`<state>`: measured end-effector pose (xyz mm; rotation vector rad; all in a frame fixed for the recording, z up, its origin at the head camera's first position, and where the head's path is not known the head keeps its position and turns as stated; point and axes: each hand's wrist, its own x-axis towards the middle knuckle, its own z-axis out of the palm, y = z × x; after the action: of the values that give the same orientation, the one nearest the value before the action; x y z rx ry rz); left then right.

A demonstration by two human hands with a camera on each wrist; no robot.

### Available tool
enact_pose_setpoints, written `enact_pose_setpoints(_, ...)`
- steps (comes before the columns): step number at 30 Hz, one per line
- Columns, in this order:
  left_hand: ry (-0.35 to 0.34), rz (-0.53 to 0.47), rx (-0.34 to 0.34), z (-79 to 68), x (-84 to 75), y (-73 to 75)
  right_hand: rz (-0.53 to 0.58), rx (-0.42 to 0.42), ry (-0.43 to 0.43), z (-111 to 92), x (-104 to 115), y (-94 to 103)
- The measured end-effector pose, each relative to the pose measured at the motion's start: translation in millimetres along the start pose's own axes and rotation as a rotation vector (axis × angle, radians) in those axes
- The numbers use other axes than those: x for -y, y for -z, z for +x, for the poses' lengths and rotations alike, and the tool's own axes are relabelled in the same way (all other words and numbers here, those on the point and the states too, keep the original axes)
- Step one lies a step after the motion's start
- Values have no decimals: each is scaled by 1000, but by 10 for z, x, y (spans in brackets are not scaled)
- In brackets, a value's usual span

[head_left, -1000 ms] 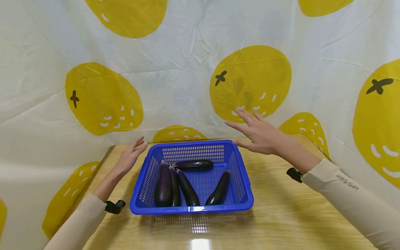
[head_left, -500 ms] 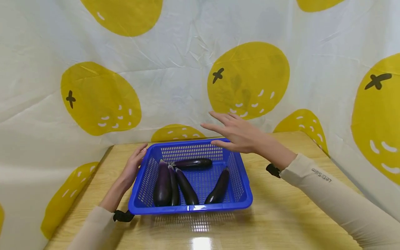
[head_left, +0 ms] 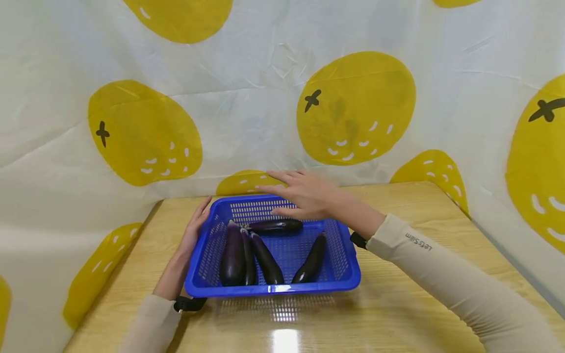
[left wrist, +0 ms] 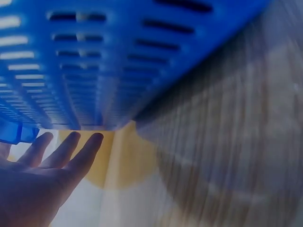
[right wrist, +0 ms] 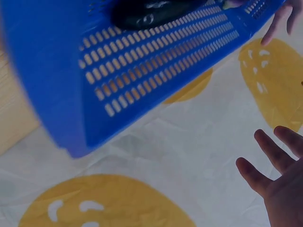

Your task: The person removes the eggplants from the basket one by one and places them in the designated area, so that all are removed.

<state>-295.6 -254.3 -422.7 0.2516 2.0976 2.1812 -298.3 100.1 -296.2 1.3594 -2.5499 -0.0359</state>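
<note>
A blue perforated plastic basket (head_left: 287, 255) holds several dark purple eggplants. A thick eggplant (head_left: 232, 260) leans at the left beside two slimmer ones, one eggplant (head_left: 282, 226) lies along the back, and another (head_left: 312, 259) slants at the right. My left hand (head_left: 192, 233) is at the basket's left rim with fingers extended; the left wrist view shows its spread fingers (left wrist: 85, 156) by the slotted side wall (left wrist: 99, 71). Reaching over the back right of the basket, my right hand (head_left: 309, 197) has straight, spread fingers and holds nothing. It covers part of the back rim.
The basket stands on a light wood table (head_left: 397, 294). Behind it hangs a white curtain (head_left: 247, 122) printed with large yellow fruit, meeting the table's far edge. Black camera straps (head_left: 190, 304) are on both wrists.
My right hand has swept left and slightly down, from beyond the back right corner to over the basket. My left hand has come in to the left rim. The eggplants keep their places.
</note>
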Motion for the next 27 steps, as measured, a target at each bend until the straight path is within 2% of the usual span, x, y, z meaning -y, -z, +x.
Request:
enact_pose_setpoints(5,0,-54,48,86,9,14,16,31,57,224,159,-90)
enact_pose_setpoints(14,-22,-66,125,174,33,44,-8,73,201,590,374,-304)
enact_pose_setpoints(17,-47,-89,159,177,17,37,-40,85,230,667,460,-342)
enact_pose_setpoints(21,-46,-87,192,175,-2,24,-99,116,272,739,592,-407)
enact_pose_setpoints(27,-11,-58,178,156,26,27,-43,153,346,797,770,-528)
